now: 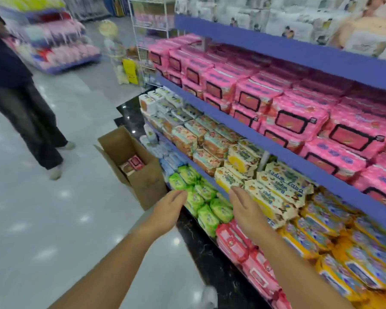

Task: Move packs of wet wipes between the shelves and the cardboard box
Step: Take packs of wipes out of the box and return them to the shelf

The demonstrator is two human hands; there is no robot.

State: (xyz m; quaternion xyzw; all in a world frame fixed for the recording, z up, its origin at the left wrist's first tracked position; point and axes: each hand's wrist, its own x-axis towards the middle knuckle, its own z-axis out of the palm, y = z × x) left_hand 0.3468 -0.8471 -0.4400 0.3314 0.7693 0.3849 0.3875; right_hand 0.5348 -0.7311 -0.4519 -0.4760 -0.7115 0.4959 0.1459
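1. Both forearms reach forward from the bottom of the view. The left hand (169, 206) has straight, relaxed fingers and holds nothing; it hangs in front of the green packs (201, 197), near the corner of the cardboard box (147, 184).
2. The right hand (243, 210) is likewise empty, with its fingers extended. Its tips are at the front of a cream baby-wipes pack (230, 181) on the shelf above; contact cannot be confirmed.
3. Task items: wipes fill every shelf level, including pink packs (299, 117) on the upper tier. The box stands on the floor (54, 219) with its flaps up, against the dark plinth (210, 264).
4. Progress, as judged: a few pink packs (136, 162) lie low in the box and most of it is unfilled. No pack is in hand, so the bulk of the transfer appears outstanding. Direction of transfer cannot be determined.
5. Edges: the blue shelf lip (276, 150) overhangs the lower rows, so any pack below it must come out forward.
6. Open room: the aisle floor to the left is wide. A bystander (20, 97) stands well apart from the box.
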